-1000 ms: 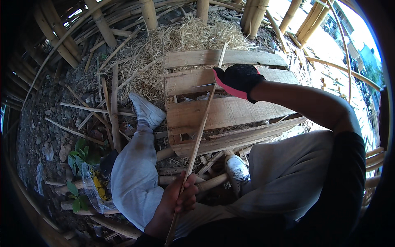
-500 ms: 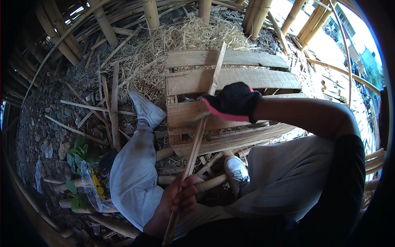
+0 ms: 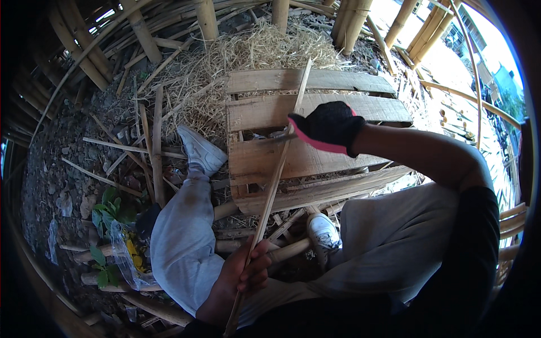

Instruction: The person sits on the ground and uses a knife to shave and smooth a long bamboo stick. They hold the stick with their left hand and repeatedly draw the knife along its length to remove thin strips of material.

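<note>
A long, pale bamboo strip [image 3: 271, 194] slants from my lap up across a low wooden slatted bench [image 3: 259, 160]. My left hand [image 3: 253, 267], bare, is wrapped round the strip's lower part, close to my body. My right hand [image 3: 329, 128] wears a black glove with pink edging and is closed on a knife. Its thin dark blade [image 3: 274, 138] sticks out leftward and crosses the strip above the bench slats. The knife's handle is hidden inside the glove, and the blade is blurred.
Behind the bench lies a heap of pale shavings [image 3: 259, 48]. Loose bamboo sticks [image 3: 158, 146] litter the ground at left, near a clear plastic bag [image 3: 127, 253] and green leaves [image 3: 110, 211]. Bamboo posts [image 3: 205, 19] stand at the back. My white shoes [image 3: 203, 151] flank the bench's near side.
My right hand has moved slightly up and to the right with the knife, farther along the strip. The strip has shifted a little to the right; my left hand keeps its grip.
</note>
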A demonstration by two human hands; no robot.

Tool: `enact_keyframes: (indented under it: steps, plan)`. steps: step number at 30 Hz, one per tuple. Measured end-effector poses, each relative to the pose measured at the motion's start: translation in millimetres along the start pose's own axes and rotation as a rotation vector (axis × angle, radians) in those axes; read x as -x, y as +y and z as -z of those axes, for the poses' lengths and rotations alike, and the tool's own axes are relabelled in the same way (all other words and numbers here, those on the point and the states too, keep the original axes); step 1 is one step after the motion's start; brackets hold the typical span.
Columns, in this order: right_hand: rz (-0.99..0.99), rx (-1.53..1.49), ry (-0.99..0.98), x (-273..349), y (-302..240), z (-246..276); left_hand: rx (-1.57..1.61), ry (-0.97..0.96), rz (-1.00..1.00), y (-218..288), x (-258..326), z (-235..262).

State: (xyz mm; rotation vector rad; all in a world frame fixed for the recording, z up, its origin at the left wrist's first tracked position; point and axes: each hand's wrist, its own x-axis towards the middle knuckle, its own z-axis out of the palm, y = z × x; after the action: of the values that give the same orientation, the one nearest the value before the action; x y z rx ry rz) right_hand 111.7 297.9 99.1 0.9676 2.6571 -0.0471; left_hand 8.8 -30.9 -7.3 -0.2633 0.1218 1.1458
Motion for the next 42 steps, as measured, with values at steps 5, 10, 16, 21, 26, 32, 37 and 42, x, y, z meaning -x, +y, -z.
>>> enact_keyframes:
  steps: [5,10,16,21,26,32,37,42]
  plan:
    - [-0.197,-0.131,0.178,-43.1,75.8,5.3,-0.104,0.063,-0.012,0.2,-1.4,-7.8]
    - [-0.117,-0.072,0.017,-17.8,28.4,-5.4,-0.326,0.242,-0.069,-4.4,3.1,-23.9]
    - [-0.3,-0.091,0.151,-56.2,124.2,15.0,-0.403,0.301,-0.039,-1.8,0.6,-30.3]
    - [-0.08,-0.135,0.044,-22.4,50.7,-14.0,-0.423,0.297,-0.05,-1.2,3.8,-28.1]
    - [-0.144,-0.063,0.313,-46.6,85.0,7.6,-0.434,0.287,-0.042,0.9,1.1,-24.8]
    - [0.021,-0.123,0.179,1.9,12.4,-1.9,-0.348,0.252,-0.083,4.7,4.9,-17.4]
    - [-0.084,-0.186,0.143,-11.9,18.2,-14.5,-0.409,0.321,-0.103,2.7,4.1,-25.5]
    - [-0.064,-0.104,0.048,-14.1,14.1,6.9,-0.467,0.303,-0.119,-0.1,6.4,-24.4]
